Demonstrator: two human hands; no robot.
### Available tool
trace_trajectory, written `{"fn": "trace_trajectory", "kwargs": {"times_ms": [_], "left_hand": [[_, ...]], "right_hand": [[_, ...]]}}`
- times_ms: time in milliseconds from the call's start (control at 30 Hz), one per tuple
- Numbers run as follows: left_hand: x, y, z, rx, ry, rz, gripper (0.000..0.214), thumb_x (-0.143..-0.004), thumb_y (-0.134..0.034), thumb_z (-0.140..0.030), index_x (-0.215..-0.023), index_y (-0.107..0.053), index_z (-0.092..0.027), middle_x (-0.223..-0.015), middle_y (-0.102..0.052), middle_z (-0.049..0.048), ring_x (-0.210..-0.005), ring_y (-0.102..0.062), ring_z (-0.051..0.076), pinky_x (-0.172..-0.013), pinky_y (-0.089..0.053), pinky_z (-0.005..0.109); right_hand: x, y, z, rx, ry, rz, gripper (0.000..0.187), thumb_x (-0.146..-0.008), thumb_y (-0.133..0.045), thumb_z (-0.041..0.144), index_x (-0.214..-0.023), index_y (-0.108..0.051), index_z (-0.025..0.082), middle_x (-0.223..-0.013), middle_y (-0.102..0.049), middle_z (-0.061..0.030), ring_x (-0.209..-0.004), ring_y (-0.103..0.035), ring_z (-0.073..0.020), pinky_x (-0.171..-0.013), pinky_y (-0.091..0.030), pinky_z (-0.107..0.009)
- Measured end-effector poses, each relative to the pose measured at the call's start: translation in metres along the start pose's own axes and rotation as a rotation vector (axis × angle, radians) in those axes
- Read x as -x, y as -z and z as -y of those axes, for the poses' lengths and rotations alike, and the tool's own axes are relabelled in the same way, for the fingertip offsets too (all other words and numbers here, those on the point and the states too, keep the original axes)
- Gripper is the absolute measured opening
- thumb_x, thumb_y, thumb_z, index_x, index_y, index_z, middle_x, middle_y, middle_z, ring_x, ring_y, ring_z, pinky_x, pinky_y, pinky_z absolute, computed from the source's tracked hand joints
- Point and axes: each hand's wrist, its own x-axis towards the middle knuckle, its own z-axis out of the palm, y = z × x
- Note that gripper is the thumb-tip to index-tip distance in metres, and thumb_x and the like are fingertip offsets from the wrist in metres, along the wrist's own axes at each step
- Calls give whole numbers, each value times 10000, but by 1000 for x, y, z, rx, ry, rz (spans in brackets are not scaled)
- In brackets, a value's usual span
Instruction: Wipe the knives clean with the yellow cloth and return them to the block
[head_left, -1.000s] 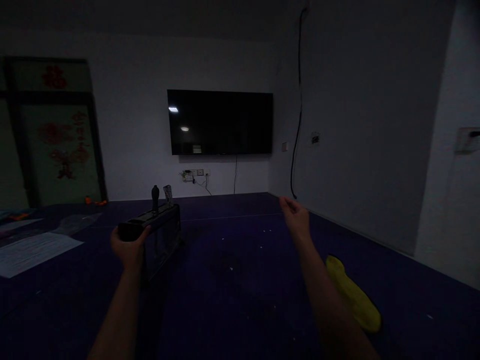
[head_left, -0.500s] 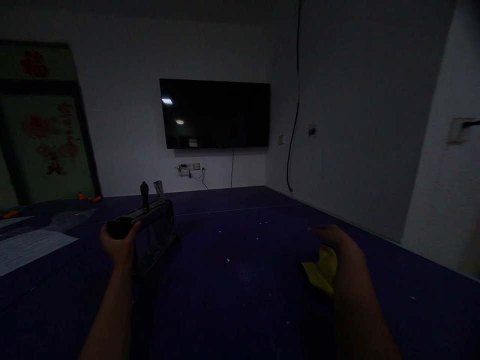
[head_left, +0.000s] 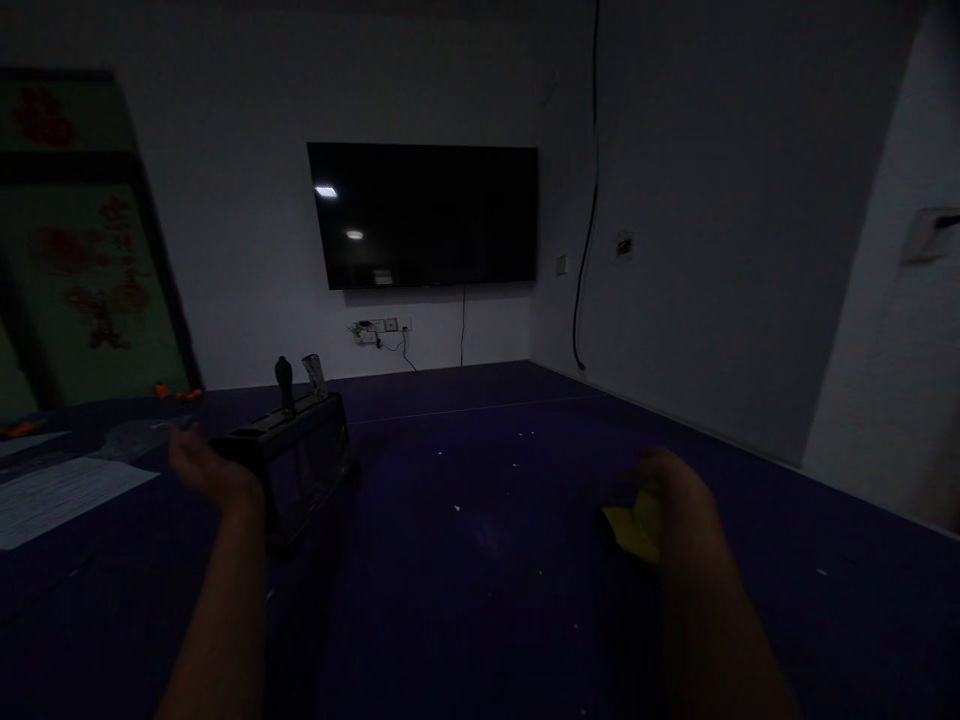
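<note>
My left hand (head_left: 214, 470) is off to the left of a dark box-shaped holder (head_left: 311, 455), palm turned up and fingers loosely apart, with nothing in it. From the holder's slotted top rise a dark rounded handle (head_left: 283, 383) and a lighter patterned handle (head_left: 314, 375); what they belong to is hidden inside. On the right, my right hand (head_left: 679, 495) hovers over a crumpled yellow cloth (head_left: 636, 528). Its fingers reach forward, blurred by motion, and look open. Part of the cloth is hidden behind this hand, so contact between them is unclear.
The dark blue tabletop (head_left: 450, 600) carries small white scraps (head_left: 457, 508). At left lie printed paper (head_left: 67, 495), a clear plastic bag (head_left: 139, 437) and orange items (head_left: 176, 392). A television (head_left: 427, 215) hangs on the far wall; a black cable (head_left: 585, 270) runs down near the corner.
My left hand has let go of the holder's near end and moved slightly left and up. My right hand has shifted slightly, its fingers drawn back; the cloth stays put. The view has tilted slightly down.
</note>
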Motion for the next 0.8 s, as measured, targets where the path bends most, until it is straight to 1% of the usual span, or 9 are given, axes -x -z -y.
{"fn": "trace_trajectory", "kwargs": {"times_ms": [67, 133, 233, 300, 433, 533, 633, 733, 800], "left_hand": [[-2, -2, -23, 27, 2, -146, 373, -871, -259, -250, -1115, -460, -51, -1088, -571, 111, -1036, -554, 194, -966, -394, 362], [0, -2, -51, 70, -21, -188, 321, -823, -363, -257, -995, -565, -76, -963, -634, 71, -808, -629, 161, -810, -491, 325], [12, -4, -91, 251, -12, -163, 441, -834, -383, -414, -646, -613, -89, -557, -592, 29, -474, -564, 137, -561, -503, 301], [24, -6, -112, 304, -11, -96, 462, -815, -419, -459, -563, -589, -112, -456, -541, 4, -398, -511, 120, -500, -470, 280], [50, -14, -131, 338, 183, 156, 391, -728, -552, -476, -570, -603, -121, -486, -581, 1, -425, -537, 119, -503, -449, 259], [65, -20, -135, 356, 271, 428, 363, -650, -646, -491, -621, -633, -130, -559, -626, 8, -501, -572, 128, -557, -456, 262], [75, -22, -139, 306, 244, 774, 355, -585, -721, -451, -722, -680, -125, -670, -683, 51, -646, -630, 176, -655, -473, 295], [82, -19, -145, 277, 138, 1133, 538, -536, -775, -379, -1006, -669, -141, -957, -704, 100, -908, -637, 243, -801, -467, 351], [86, -17, -148, 227, 59, 1295, 551, -545, -776, -361, -1045, -657, -161, -1032, -685, 94, -957, -618, 243, -824, -456, 348]], "right_hand": [[4, 0, 6, -13, -30, 45, 226, -864, -591, 369, -960, -617, 167, -904, -647, -55, -798, -627, -191, -727, -515, -396], [8, 0, 14, -41, -37, 98, 197, -904, -549, 346, -1006, -608, 187, -993, -633, -60, -837, -613, -175, -738, -517, -361], [13, 0, 33, -86, -17, 189, 170, -918, -535, 321, -1027, -607, 211, -1063, -615, -55, -865, -609, -160, -738, -515, -320], [13, 0, 51, -118, 9, 265, 162, -900, -559, 303, -997, -626, 192, -998, -643, -50, -806, -621, -153, -718, -518, -320], [18, -4, 101, -208, 114, 464, 282, -687, -687, 153, -968, -693, 183, -726, -685, -39, -596, -626, -196, -582, -504, -335], [36, -13, 140, -318, 255, 601, 461, -622, -690, 140, -1074, -668, 228, -748, -687, -5, -600, -625, -171, -572, -506, -300], [64, -26, 173, -607, 471, 777, 466, -640, -700, 178, -1102, -648, 206, -859, -694, -26, -758, -654, -177, -664, -517, -290], [89, -39, 193, -765, 536, 817, 435, -658, -707, 187, -1088, -647, 199, -951, -702, -41, -839, -659, -177, -759, -518, -316], [98, -48, 200, -818, 555, 816, 416, -664, -712, 196, -1076, -651, 201, -986, -701, -48, -884, -656, -182, -813, -508, -339]]}}
